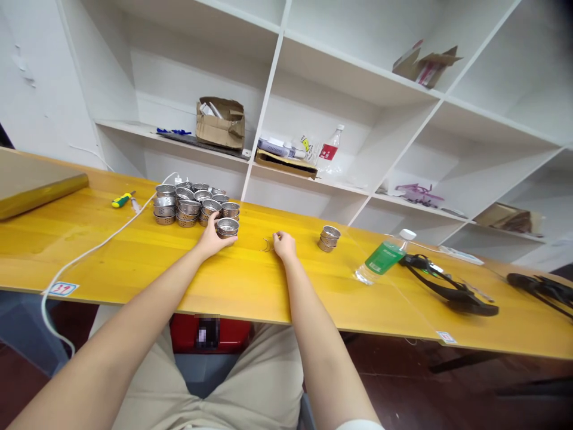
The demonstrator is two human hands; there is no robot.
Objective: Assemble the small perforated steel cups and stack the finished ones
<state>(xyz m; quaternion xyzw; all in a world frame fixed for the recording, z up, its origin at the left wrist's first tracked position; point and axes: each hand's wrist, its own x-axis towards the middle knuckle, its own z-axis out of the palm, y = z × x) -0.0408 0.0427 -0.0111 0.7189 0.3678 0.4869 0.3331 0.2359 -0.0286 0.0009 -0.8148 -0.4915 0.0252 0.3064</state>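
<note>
My left hand (212,240) is wrapped round a small perforated metal cup (228,227) at the front right of a group of such cups. Fingers lie along the cup's left side, and the thumb reaches past its front. Behind it, more metal cups (188,207) stand in stacks. My right hand (285,243) rests low over the table with its fingers pinched together; what they hold, if anything, I cannot make out. Just left of those fingertips lies a thin, curved, wire-like piece (265,245). Farther right stands a short stack of the same cups (329,238).
On the yellow table (250,286) are a green-labelled bottle (384,258), a black headset-like strap (447,289), a screwdriver (122,200) and a white cable (107,240). White shelves behind hold a cardboard box (220,128) and a red-labelled bottle (330,150).
</note>
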